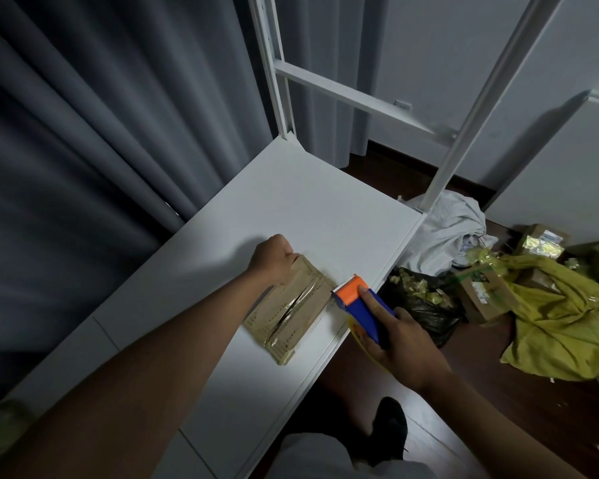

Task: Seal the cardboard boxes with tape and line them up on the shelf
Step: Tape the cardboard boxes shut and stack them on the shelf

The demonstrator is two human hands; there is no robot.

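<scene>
A flat brown cardboard box (287, 312) lies on the white shelf board (301, 209), with a shiny strip of clear tape along its middle seam. My left hand (274, 259) grips the box's far end, fingers curled over the edge. My right hand (400, 344) holds a blue and orange tape dispenser (358, 300) just right of the box, at the shelf's front edge, index finger stretched along its top. The dispenser's toothed blade sits close to the box's right side.
White shelf posts (464, 133) rise at the back and right. On the dark floor to the right lie a black bag (426, 302), several cardboard boxes (481, 295), a yellow bag (561, 326) and white cloth (446, 233). Grey curtains (83, 133) hang at left.
</scene>
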